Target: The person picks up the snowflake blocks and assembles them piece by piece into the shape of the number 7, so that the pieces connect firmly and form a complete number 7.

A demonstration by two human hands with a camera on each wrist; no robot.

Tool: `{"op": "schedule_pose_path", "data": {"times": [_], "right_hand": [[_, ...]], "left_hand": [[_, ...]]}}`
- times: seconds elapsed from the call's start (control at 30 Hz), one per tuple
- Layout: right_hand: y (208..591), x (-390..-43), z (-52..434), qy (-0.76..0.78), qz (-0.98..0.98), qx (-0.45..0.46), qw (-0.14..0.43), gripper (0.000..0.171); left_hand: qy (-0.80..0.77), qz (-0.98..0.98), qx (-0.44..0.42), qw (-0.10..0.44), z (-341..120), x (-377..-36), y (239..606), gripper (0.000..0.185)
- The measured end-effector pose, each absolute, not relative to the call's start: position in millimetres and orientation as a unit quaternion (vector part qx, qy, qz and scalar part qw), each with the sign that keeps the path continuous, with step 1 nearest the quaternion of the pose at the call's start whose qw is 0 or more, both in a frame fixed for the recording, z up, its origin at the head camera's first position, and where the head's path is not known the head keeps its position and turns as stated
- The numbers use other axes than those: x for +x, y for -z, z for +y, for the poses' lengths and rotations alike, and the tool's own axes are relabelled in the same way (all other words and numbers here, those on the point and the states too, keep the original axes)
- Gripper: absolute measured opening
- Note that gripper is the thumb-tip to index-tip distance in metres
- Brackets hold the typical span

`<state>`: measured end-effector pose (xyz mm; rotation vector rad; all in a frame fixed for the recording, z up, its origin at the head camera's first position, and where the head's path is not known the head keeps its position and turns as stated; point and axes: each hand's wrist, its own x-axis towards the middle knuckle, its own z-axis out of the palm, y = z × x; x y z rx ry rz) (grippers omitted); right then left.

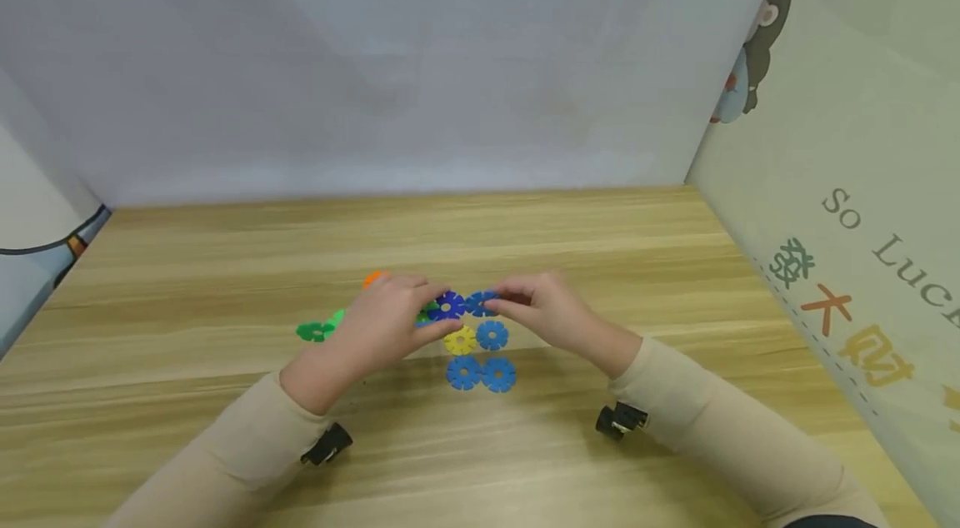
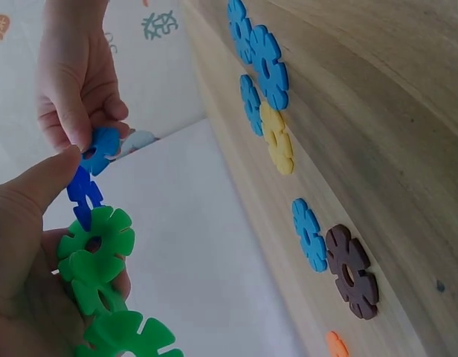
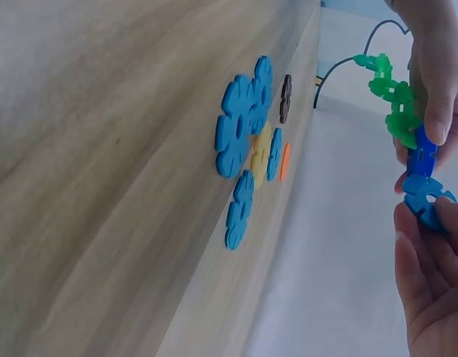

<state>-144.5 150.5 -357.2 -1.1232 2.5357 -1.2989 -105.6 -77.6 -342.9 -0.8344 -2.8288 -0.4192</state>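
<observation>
Both forearms, in beige sleeves with a small black camera mount at each wrist, reach forward and angle inward so the hands meet at the middle. The left hand [image 1: 382,320] has its fingers curled, thumb pressing forward in a pinch. The right hand [image 1: 543,313] faces it, fingertips [image 2: 74,134] pinched together, nearly touching the left thumb.
</observation>
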Motion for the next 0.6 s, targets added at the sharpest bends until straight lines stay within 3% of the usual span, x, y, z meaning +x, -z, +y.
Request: {"op": "schedule_pose_path", "data": {"times": [0.23,0.6], "right_hand": [[356.9,-142.0,146.4,0.408,0.821,-0.398,0.022,0.014],[356.3,-144.6,145.2,0.388,0.814,-0.433,-0.028,0.013]], "left_hand": [[0.134,-0.941,-0.295,0.094,-76.1,-106.1,347.3,0.056],[0.112,-0.921,-0.343,0.150,-72.7,-109.7,352.5,0.048]]}}
